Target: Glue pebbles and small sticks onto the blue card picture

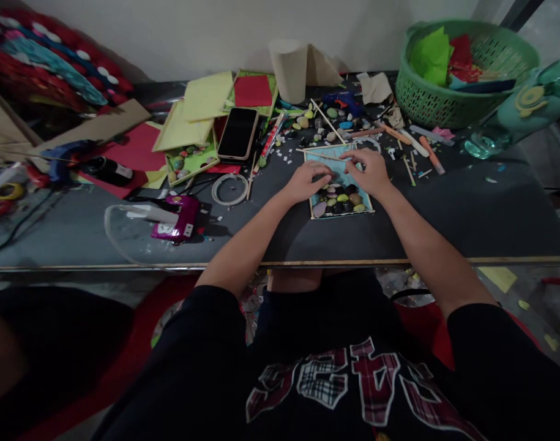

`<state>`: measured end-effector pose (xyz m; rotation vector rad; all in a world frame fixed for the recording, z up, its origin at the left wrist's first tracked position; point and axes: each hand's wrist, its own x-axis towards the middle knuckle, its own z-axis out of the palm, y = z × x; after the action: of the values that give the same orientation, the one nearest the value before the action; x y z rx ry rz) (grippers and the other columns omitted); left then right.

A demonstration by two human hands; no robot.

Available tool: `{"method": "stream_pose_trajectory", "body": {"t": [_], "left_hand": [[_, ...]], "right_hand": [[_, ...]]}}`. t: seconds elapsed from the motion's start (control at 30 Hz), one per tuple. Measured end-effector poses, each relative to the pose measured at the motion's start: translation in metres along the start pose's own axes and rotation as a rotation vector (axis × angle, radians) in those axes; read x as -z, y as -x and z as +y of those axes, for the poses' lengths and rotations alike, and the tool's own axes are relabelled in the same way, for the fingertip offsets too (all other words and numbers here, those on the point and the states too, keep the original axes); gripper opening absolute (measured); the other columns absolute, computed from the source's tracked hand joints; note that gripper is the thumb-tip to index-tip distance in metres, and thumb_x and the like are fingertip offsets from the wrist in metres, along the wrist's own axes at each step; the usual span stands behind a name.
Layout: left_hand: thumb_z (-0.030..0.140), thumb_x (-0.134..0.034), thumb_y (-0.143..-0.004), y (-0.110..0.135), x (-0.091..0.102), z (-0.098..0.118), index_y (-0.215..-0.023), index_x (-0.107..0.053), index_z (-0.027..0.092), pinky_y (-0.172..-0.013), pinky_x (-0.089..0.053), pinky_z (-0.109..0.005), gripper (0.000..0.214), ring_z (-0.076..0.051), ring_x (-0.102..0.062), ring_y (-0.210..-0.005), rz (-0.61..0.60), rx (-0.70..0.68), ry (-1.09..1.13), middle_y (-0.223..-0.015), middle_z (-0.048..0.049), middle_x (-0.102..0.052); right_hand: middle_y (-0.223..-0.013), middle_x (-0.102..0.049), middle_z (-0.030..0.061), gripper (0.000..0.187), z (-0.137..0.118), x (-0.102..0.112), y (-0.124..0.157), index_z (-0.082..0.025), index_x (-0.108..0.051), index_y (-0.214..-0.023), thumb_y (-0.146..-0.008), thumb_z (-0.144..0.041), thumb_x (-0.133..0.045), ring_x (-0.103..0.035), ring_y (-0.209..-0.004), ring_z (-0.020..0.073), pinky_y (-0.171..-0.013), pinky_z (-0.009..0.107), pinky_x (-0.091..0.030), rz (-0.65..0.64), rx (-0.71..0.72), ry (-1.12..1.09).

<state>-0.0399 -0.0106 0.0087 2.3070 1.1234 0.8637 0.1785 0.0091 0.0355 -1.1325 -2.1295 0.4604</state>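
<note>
A small tray [343,215] with a blue base and thin wooden edges lies on the table before me. Dark, yellow, brown and lilac pebbles [342,198] cover its near half. My left hand [307,182] rests over the tray's left side, fingers loosely bent and the thumb apart from them, with nothing visible in it. At the far right part of the tray is my right hand [369,173], its fingertips pinched at the end of a thin wooden stick [324,157]. That stick lies across the tray's far end. The fingers partly hide the blue base.
Loose pebbles, sticks and glue-gun tools crowd the back. A green basket [466,76] and a bottle [513,113] stand right. Leftward are a phone [237,133], yellow trays [192,159], a tape ring [229,189] and a purple power block [176,218]. The table edge [335,264] runs before me.
</note>
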Motion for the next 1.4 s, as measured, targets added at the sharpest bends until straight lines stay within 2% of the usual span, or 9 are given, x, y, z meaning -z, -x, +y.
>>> {"method": "stream_pose_trajectory", "body": {"t": [0.27, 0.37, 0.53, 0.67, 0.8, 0.93, 1.0, 1.27, 1.4], "left_hand": [[0.042, -0.034, -0.104, 0.002, 0.008, -0.008, -0.095, -0.067, 0.024, -0.098, -0.049, -0.037, 0.039, -0.021, -0.066, -0.103, 0.58, 0.26, -0.121, -0.102, -0.0058, -0.074], [0.047, -0.032, -0.105, 0.002, 0.009, -0.01, -0.092, -0.067, 0.023, -0.093, -0.051, -0.034, 0.044, -0.019, -0.066, -0.099, 0.618, 0.251, -0.143, -0.097, -0.0047, -0.073], [0.043, -0.027, -0.106, 0.007, 0.008, -0.004, -0.09, -0.062, 0.022, -0.107, -0.045, -0.043, 0.044, -0.021, -0.062, -0.111, 0.689, 0.232, -0.178, -0.102, -0.0069, -0.069], [0.039, -0.027, -0.106, 0.01, 0.008, 0.0, -0.092, -0.062, 0.022, -0.112, -0.043, -0.048, 0.041, -0.023, -0.06, -0.116, 0.765, 0.266, -0.122, -0.105, -0.0083, -0.067], [0.036, -0.03, -0.105, 0.008, 0.01, 0.002, -0.102, -0.066, 0.021, -0.111, -0.042, -0.047, 0.039, -0.023, -0.059, -0.119, 0.639, 0.248, -0.078, -0.115, -0.0098, -0.068], [0.036, -0.051, -0.099, 0.002, 0.009, -0.002, -0.113, -0.073, 0.027, -0.112, -0.038, -0.047, 0.028, -0.025, -0.054, -0.129, 0.063, 0.091, -0.095, -0.133, -0.0061, -0.066], [0.037, -0.057, -0.096, 0.0, 0.007, -0.003, -0.113, -0.075, 0.033, -0.115, -0.03, -0.05, 0.025, -0.027, -0.046, -0.136, -0.111, 0.057, -0.156, -0.139, -0.002, -0.063], [0.054, -0.024, -0.104, 0.006, 0.008, 0.01, -0.13, -0.065, 0.034, -0.107, -0.033, -0.045, 0.052, -0.026, -0.045, -0.134, -0.137, -0.038, -0.173, -0.147, -0.0036, -0.054], [0.06, -0.011, -0.103, 0.007, 0.008, 0.015, -0.128, -0.068, 0.032, -0.105, -0.035, -0.047, 0.068, -0.028, -0.048, -0.132, -0.185, -0.021, -0.186, -0.14, -0.0067, -0.058]], "right_hand": [[-0.089, -0.076, 0.0034, 0.036, -0.01, -0.002, 0.007, -0.025, -0.069, -0.113, -0.078, -0.028, -0.071, -0.073, -0.089, 0.0263, -0.09, 0.045, -0.056, -0.281, 0.035, -0.128], [-0.086, -0.076, 0.0031, 0.027, -0.011, -0.006, -0.002, -0.025, -0.068, -0.107, -0.081, -0.019, -0.069, -0.074, -0.087, 0.0263, -0.087, 0.045, -0.057, -0.278, -0.02, -0.102], [-0.087, -0.076, 0.0025, 0.028, -0.018, -0.014, -0.033, -0.026, -0.065, -0.111, -0.084, -0.018, -0.069, -0.072, -0.087, 0.0265, -0.091, 0.047, -0.055, -0.164, 0.023, 0.007], [-0.088, -0.077, 0.0044, 0.028, -0.016, -0.014, -0.049, -0.022, -0.069, -0.109, -0.081, -0.025, -0.073, -0.072, -0.086, 0.0257, -0.086, 0.044, -0.056, -0.306, 0.037, -0.045], [-0.077, -0.076, 0.0052, 0.027, -0.006, -0.004, -0.049, -0.019, -0.074, -0.101, -0.082, -0.037, -0.071, -0.074, -0.082, 0.0253, -0.083, 0.042, -0.056, -0.431, 0.015, -0.171], [-0.082, -0.077, 0.0071, 0.029, 0.011, 0.003, -0.048, -0.018, -0.072, -0.106, -0.083, -0.034, -0.065, -0.073, -0.078, 0.0254, -0.08, 0.043, -0.056, -0.167, -0.027, -0.116], [-0.085, -0.077, 0.0067, 0.029, 0.017, 0.003, -0.051, -0.02, -0.07, -0.109, -0.086, -0.033, -0.059, -0.072, -0.076, 0.0242, -0.082, 0.044, -0.057, -0.047, -0.04, -0.061], [-0.097, -0.076, 0.0092, 0.034, 0.018, -0.015, -0.096, -0.022, -0.062, -0.12, -0.09, -0.035, -0.056, -0.071, -0.099, 0.0306, -0.099, 0.051, -0.052, -0.085, 0.019, 0.166], [-0.106, -0.076, 0.0065, 0.035, 0.011, -0.033, -0.122, -0.026, -0.057, -0.125, -0.091, -0.022, -0.053, -0.064, -0.119, 0.0299, -0.108, 0.051, -0.045, -0.1, 0.006, 0.206]]}}
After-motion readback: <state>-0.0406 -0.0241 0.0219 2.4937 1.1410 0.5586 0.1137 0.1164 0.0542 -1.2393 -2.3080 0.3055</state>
